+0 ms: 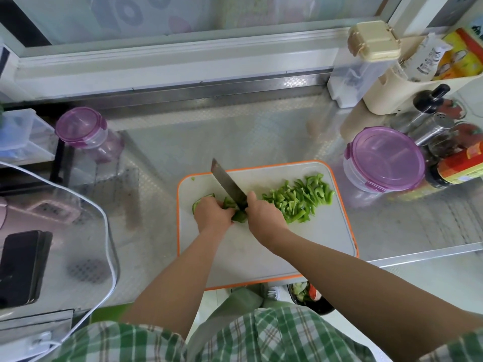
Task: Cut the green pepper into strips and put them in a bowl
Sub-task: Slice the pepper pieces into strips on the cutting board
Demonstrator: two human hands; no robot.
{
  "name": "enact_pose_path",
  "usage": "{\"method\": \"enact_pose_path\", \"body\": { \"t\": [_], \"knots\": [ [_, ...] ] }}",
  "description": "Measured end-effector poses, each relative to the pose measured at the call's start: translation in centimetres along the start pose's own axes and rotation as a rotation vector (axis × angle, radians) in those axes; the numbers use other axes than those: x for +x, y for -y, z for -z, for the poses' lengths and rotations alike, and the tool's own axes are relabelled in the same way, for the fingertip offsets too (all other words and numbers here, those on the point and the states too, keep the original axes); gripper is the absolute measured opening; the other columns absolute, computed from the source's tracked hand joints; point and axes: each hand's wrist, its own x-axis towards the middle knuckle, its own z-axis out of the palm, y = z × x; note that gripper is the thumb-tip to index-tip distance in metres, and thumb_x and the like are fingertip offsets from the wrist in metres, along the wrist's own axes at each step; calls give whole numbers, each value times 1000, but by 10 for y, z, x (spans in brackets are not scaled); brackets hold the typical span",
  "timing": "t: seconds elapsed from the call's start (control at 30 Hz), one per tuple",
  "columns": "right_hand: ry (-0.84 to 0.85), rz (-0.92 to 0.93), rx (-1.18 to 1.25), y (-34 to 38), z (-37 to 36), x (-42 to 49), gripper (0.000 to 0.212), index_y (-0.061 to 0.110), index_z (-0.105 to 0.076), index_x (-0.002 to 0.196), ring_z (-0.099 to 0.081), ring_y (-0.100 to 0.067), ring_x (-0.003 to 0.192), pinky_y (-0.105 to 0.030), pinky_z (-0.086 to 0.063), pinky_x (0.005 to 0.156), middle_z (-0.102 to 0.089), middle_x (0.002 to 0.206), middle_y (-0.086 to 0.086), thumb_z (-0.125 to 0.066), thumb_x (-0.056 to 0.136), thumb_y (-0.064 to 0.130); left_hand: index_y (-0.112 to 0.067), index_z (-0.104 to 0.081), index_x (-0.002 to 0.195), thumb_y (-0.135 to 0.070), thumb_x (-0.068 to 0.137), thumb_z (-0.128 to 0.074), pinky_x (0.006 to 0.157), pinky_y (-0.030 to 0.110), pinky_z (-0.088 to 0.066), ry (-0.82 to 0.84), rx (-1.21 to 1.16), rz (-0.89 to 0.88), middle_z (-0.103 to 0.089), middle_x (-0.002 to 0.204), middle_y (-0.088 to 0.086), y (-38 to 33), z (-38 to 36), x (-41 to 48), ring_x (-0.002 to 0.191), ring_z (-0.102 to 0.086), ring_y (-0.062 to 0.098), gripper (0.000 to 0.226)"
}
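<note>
I stood at a patterned steel counter point(235, 131) that ran beneath a pale window frame point(167, 58), with tiled floor showing past its near edge. One white cutting board point(326, 231) with an orange rim lay on the steel before me. My left hand point(211, 214) curled over the uncut piece of green pepper point(239, 217) and held it down near the board's left side. My right hand point(264, 215) gripped the handle of one knife point(227, 182), its blade angled away from me and set against the pepper just beside my left fingers. One loose pile of cut strips point(300, 198) lay to the right of the blade, on the board. I counted two purple-lidded containers point(81, 126), one on each side of the counter, and one dark phone point(21, 265) at far left.
</note>
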Motion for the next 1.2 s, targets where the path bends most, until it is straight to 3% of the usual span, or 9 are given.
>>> {"method": "enact_pose_path", "body": {
  "t": [0.13,0.3,0.43,0.57,0.7,0.83,0.97,1.07,1.2],
  "knots": [
    [-60,-79,170,-6,7,4,8,12,-32,96,-57,-37,79,-36,-35,59,-58,86,-16,-39,100,14,-15,-65,66,-16,83,-72,44,10,-36,5,-20,5,-73,70,9,6,0,0,55,-64,14,18],
    [-44,21,203,-13,22,-5,13,10,-31,91,-45,-30,67,-33,-29,58,-49,76,-13,-42,98,13,-8,-73,80,-20,80,-76,66,26,-50,11,-18,-2,-75,76,11,4,-3,3,73,-72,23,12],
    [21,21,142,-12,22,-12,12,12,-31,93,-49,-34,71,-34,-33,59,-52,81,-14,-41,98,16,-4,-73,81,-16,82,-74,44,14,-36,18,-40,-7,-73,76,12,-2,-7,3,70,-71,22,12],
    [38,-33,82,-7,17,-15,12,12,-30,92,-47,-29,69,-36,-34,58,-47,79,-8,-40,97,11,-2,-72,78,-10,82,-71,35,11,-32,7,-24,-8,-68,70,9,-4,-9,3,61,-60,19,9],
    [48,-37,21,-2,10,-14,17,14,-27,93,-48,-29,67,-35,-34,54,-46,77,-5,-41,95,6,1,-70,80,-7,80,-71,33,11,-31,4,-43,14,-66,70,9,-1,-11,6,60,-62,20,8],
    [53,-12,-38,1,4,-12,23,14,-27,95,-47,-29,66,-37,-36,55,-48,78,-5,-39,89,-4,2,-71,78,-6,79,-71,34,10,-33,7,-43,11,-61,63,6,-2,-10,7,46,-49,6,8],
    [56,1,-64,1,2,-8,26,10,-34,107,-49,-30,68,-37,-37,57,-46,80,-5,-40,87,-6,0,-70,76,-8,78,-71,39,13,-38,8,-33,27,-67,66,8,0,-9,8,59,-65,21,8],
    [11,-42,31,-4,-1,-4,14,14,-30,97,-58,-34,74,-37,-37,57,-48,77,-5,-40,95,5,-2,-72,74,-13,76,-76,58,27,-48,9,-27,18,-72,73,11,3,-8,8,71,-69,26,11],
    [-40,-95,185,-7,1,-1,13,13,-29,91,-52,-34,68,-37,-35,56,-44,69,-4,-39,98,11,-2,-73,77,-16,77,-78,57,23,-48,13,-36,15,-72,75,10,5,-8,9,68,-65,22,14]
  ]
}}
